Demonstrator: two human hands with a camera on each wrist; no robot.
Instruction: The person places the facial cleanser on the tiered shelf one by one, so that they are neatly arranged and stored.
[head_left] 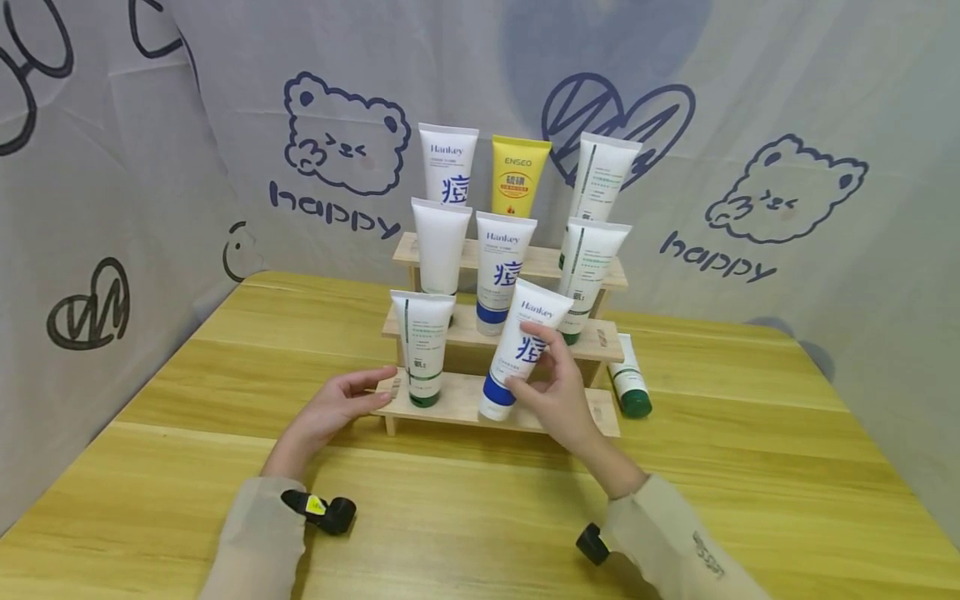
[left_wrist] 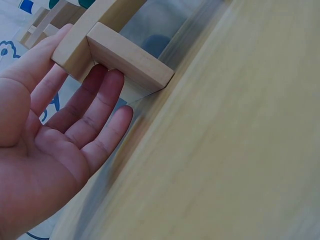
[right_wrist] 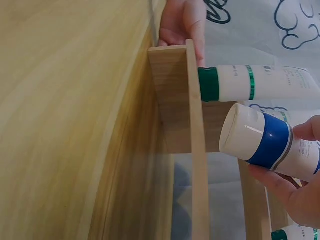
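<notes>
My right hand (head_left: 557, 392) pinches a white Hankey tube (head_left: 528, 329) with a blue band, thumb in front. The tube leans to the right over the bottom step of a wooden display stand (head_left: 465, 408); in the right wrist view its white cap (right_wrist: 242, 132) is apart from the plank. My left hand (head_left: 341, 406) holds the left end of that step, thumb on the plank and fingertips at the leg (left_wrist: 132, 52). Beside it a white tube with a green cap (head_left: 423, 350) stands on the same step.
On the middle step stand a plain white tube (head_left: 441, 246), a Hankey tube (head_left: 502, 267) and a green-capped tube (head_left: 592, 271). The top step holds another Hankey tube (head_left: 447, 162), a yellow tube (head_left: 519, 175) and a green-striped tube (head_left: 606, 175). Another green-capped tube (head_left: 633, 379) lies on the table, right of the stand.
</notes>
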